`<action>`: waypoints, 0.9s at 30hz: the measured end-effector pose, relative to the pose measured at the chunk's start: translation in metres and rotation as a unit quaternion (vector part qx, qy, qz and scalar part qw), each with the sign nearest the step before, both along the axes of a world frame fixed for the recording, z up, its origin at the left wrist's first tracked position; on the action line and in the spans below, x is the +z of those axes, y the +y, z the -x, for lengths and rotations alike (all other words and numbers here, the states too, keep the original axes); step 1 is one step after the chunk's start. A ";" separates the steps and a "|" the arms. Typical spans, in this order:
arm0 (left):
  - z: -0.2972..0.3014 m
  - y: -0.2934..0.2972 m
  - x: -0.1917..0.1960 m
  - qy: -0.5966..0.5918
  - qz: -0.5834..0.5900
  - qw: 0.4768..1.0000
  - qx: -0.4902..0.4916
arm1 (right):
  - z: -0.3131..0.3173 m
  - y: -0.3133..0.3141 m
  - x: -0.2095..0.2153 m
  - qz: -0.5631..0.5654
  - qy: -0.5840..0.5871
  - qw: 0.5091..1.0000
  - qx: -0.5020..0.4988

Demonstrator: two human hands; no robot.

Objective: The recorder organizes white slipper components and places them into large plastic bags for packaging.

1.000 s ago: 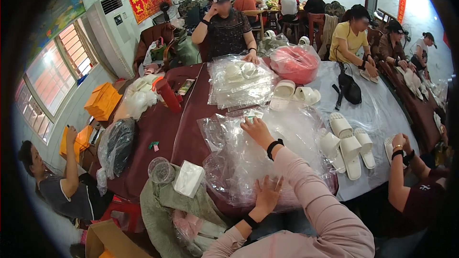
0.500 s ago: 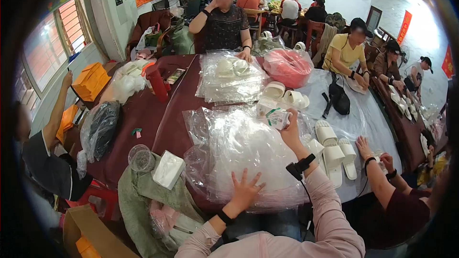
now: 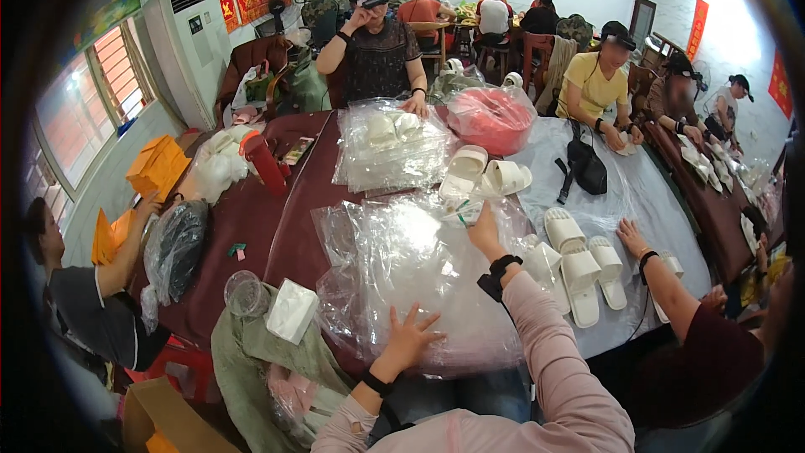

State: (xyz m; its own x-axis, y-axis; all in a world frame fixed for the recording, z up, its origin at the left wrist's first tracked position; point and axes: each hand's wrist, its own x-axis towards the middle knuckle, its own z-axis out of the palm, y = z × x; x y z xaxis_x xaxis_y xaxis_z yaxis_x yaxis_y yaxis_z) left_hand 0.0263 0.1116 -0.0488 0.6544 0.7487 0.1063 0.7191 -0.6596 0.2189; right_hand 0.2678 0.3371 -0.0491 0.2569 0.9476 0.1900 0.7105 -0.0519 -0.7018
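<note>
My left hand (image 3: 409, 339) lies with fingers spread on a stack of clear plastic bags (image 3: 423, 273) in front of me. At the stack's far right edge, my right hand (image 3: 485, 233) is closed on a small white-and-green box (image 3: 463, 213), partly hidden by the fingers and shiny film. Just beyond it lie two cream slippers, one lengthwise (image 3: 462, 174) and one turned sideways (image 3: 506, 178). More cream slippers (image 3: 580, 275) rest to the right of the bags, some overlapping.
Left of the bags are a white block-shaped pack (image 3: 292, 310), a clear round tub (image 3: 244, 292) and a red tumbler (image 3: 267, 166). Bagged slippers (image 3: 394, 130), a red bagged roll (image 3: 493, 120) and a black pouch (image 3: 585, 166) lie farther off. Co-workers sit around; one arm (image 3: 662, 281) reaches in at right.
My right hand has moved slightly left and nearer with the box, which has tipped lower and shows less. My left hand stays on the bags. The person at left has lowered an arm.
</note>
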 end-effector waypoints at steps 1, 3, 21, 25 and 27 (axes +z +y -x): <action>0.008 -0.005 -0.003 -0.003 0.010 1.000 0.012 | 0.019 -0.011 0.009 0.002 0.008 1.000 0.012; 0.014 -0.008 -0.005 0.005 0.007 1.000 0.020 | 0.035 -0.037 0.037 -0.034 -0.244 0.969 -0.034; -0.013 -0.015 -0.008 -0.012 -0.018 0.996 0.081 | -0.014 -0.051 -0.007 0.088 -0.182 0.974 0.104; -0.007 -0.018 -0.006 -0.030 -0.035 0.996 0.077 | -0.024 -0.084 0.011 -0.096 -0.185 0.973 0.099; -0.008 -0.016 -0.002 -0.035 -0.041 0.996 0.076 | -0.028 -0.118 0.038 0.026 -0.185 0.955 0.229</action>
